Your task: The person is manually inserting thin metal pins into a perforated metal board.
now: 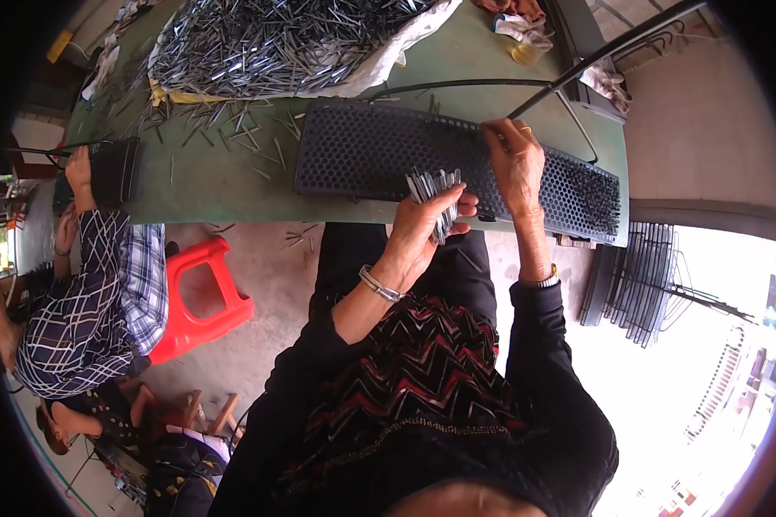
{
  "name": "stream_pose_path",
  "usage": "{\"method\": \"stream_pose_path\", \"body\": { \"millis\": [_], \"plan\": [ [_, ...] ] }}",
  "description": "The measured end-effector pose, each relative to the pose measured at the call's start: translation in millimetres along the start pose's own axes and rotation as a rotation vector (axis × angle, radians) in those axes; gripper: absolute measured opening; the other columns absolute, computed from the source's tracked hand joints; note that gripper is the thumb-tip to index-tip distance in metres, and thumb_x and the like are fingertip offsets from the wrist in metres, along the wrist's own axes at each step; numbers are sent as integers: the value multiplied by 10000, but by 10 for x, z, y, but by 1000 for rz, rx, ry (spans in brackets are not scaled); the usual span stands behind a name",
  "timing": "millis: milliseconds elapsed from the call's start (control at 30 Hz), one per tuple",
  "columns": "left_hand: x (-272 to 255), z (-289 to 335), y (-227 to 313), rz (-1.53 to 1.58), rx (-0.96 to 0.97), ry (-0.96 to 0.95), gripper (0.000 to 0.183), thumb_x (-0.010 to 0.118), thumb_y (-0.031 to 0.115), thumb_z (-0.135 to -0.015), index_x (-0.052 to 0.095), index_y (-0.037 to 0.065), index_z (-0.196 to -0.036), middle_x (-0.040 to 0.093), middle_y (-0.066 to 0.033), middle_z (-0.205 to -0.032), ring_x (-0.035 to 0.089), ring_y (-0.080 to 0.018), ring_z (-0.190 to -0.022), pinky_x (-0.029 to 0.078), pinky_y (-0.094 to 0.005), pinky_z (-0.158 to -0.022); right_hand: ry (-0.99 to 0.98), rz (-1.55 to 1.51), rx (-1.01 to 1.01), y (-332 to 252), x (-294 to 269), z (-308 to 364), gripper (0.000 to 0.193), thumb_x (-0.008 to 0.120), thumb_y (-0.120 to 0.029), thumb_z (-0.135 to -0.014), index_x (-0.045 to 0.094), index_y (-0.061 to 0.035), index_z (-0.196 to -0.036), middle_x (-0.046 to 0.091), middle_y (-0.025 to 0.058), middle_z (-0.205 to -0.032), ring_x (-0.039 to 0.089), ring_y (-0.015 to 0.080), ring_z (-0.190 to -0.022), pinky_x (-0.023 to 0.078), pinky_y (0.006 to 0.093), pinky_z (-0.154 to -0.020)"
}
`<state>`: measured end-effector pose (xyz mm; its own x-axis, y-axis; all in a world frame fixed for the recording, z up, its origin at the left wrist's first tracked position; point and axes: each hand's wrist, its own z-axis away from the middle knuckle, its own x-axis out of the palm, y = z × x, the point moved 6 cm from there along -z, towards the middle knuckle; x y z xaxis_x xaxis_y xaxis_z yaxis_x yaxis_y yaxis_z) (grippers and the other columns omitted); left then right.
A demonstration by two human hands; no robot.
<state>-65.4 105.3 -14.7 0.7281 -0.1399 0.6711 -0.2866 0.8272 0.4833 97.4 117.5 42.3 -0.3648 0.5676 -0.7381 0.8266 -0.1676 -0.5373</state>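
My left hand (412,231) is closed around a bundle of thin, flat grey metal strips (431,185), their ends fanning out above the thumb. It sits at the near edge of a long black tray (366,151) full of small round holes. Over the tray's right half, my right hand (519,168) is bent down with its fingers pinched together near the far edge. What the fingertips hold, if anything, is hidden. Toward the tray's right end, many holes look filled with dark pieces (602,205).
A big heap of metal strips (267,47) lies on a white sheet on the green table (215,185), with loose strips around. A black rod (612,56) slants over the tray. A co-worker (78,293) works at the left beside a red stool (233,310). A wire rack (642,284) stands right.
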Motion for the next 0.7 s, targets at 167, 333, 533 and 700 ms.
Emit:
{"method": "stream_pose_path", "body": {
  "millis": [167, 333, 533, 700],
  "plan": [
    [1, 1, -3, -46, 39, -4, 186, 670, 164, -852, 616, 62, -998, 680, -101, -893, 645, -151, -770, 472, -243, -576, 7, 147, -33, -34, -35, 57, 124, 642, -156, -843, 653, -89, -947, 622, 115, -790, 634, 269, -727, 494, 349, -641],
    [-33, 3, 11, -91, 65, -23, 214, 668, 162, -845, 615, 36, -1009, 689, -109, -889, 653, -157, -761, 469, -249, -563, -697, -765, 427, -228, 50, 373, 169, 621, -108, -865, 616, 45, -935, 651, 106, -763, 630, 138, -674, 486, 260, -615],
    [3, 14, 18, -99, 77, -44, 233, 654, 151, -849, 616, 17, -1036, 693, -116, -906, 668, -175, -794, 483, -250, -566, -692, -778, 463, -200, 31, 381, 122, 589, -58, -862, 606, 51, -914, 627, 71, -742, 593, 99, -650, 467, 229, -586],
    [21, 34, 81, -153, 32, -75, 258, 648, 155, -855, 610, 19, -1071, 690, -123, -949, 672, -181, -843, 492, -254, -571, -701, -773, 481, -187, 18, 369, 146, 605, -116, -859, 619, 25, -893, 623, 53, -766, 576, 89, -685, 450, 227, -617]
  ]
}}
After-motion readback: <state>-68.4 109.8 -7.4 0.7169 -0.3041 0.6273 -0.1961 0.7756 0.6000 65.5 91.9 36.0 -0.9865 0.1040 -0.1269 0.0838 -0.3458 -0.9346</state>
